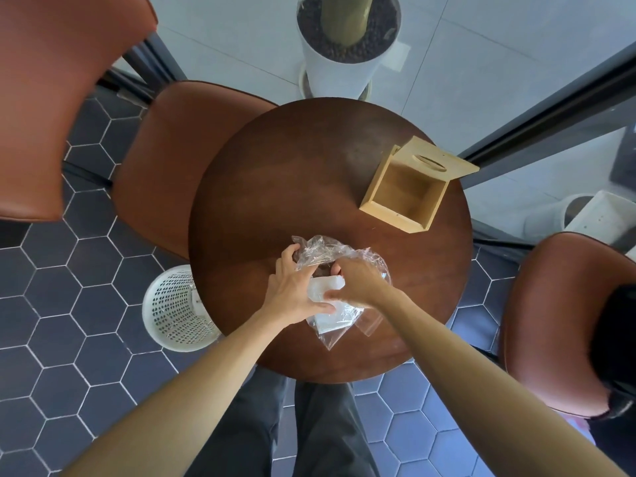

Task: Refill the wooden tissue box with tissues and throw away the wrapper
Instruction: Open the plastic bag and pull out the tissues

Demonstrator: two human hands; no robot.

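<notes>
- At the near centre of the round tabletop [275, 173], both hands work on one bundle: the left hand [296, 290] has its fingers curled into the clear plastic wrapper [323, 251] at the far side, thumb pressed against the white tissue stack [327, 297].
- Right hand [354, 280] grips the wrapper's open mouth from the opposite side, fingers curled into the film; the two hands are almost touching across the pack.
- Tissue stack lies partly inside the wrapper, its near end covered by film that trails toward the person.
- Wooden tissue box [406, 194] stands well apart, ahead and to the right of the hands, its hinged lid [437, 161] swung open and its cavity bare.
- Judged relation: the box lies on the right-hand side, so the right hand is the nearer for carrying the stack across; the stack's long axis runs roughly toward the person, and would need lining up with the box opening.
- White perforated waste basket [175, 308] stands on the floor just left of the tabletop, nearer the left hand, for the wrapper.
</notes>
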